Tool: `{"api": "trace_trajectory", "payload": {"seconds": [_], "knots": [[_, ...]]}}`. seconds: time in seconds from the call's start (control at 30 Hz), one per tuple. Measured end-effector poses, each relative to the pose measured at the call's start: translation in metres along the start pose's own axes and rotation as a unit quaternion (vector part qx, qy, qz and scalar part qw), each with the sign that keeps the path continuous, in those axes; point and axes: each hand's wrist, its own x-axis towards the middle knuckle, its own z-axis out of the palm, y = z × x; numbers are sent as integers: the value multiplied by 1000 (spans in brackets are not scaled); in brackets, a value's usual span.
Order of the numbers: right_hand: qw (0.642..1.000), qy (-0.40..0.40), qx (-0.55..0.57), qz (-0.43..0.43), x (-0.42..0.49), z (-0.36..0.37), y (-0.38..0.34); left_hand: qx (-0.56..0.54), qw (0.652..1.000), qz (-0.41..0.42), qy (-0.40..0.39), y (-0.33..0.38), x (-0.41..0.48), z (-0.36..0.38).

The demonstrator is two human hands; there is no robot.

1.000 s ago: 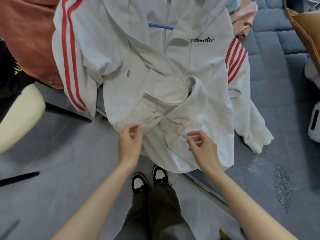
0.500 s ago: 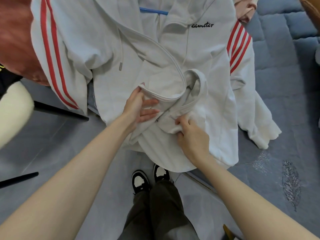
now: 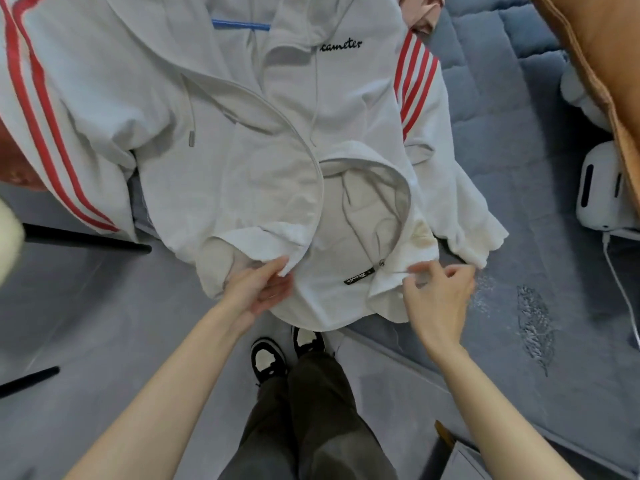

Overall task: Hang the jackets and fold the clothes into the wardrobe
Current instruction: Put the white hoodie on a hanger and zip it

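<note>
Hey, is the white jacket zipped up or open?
Open: the white jacket has its front edges pinched apart at the hem by left hand and right hand, showing lining and label inside.

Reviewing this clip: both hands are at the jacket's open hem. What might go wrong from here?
1. The left hand and right hand each hold only a small pinch of the white jacket hem; either grip may slip.
2. The front edges lie apart, one folded back near the zipper pull, so the zip may start crooked.
3. Tugging downward might shift the jacket on the blue hanger.
</note>
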Motion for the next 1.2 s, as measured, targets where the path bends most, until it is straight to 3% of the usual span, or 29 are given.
{"api": "trace_trajectory", "payload": {"seconds": [0.07, 0.13, 0.17, 0.3, 0.57, 0.7, 0.83, 0.87, 0.97, 1.1, 1.2], "knots": [[975, -98, 164, 116, -12, 10, -7, 1, 1000, 5, 1, -7, 2, -3], [894, -211, 326, 225, -19, 18, -19, 18, 1000, 25, -1, -5, 7, -5], [856, -224, 384, 264, -18, 19, -25, 20, 999, 33, 0, -3, 10, -5], [754, -192, 502, 377, 1, 22, -44, 34, 998, 31, -44, 5, 14, -7], [611, -71, 611, 498, 26, 31, -61, 26, 986, 58, -153, 11, -1, 10], [616, -79, 638, 456, 24, 28, -58, 19, 986, 59, -157, 13, -7, 10], [568, -143, 699, 411, 22, 17, -30, 12, 987, 63, -150, 15, -9, 6], [570, -161, 700, 399, 22, 15, -22, 10, 987, 64, -150, 14, -9, 5], [601, -181, 679, 381, 22, 14, -7, 8, 985, 69, -157, 12, -7, 5], [682, -166, 624, 343, 20, 21, -14, 0, 983, 83, -164, 6, -4, 10], [728, -269, 570, 270, 11, 19, -22, 1, 980, 93, -175, 0, -7, 17]]}}
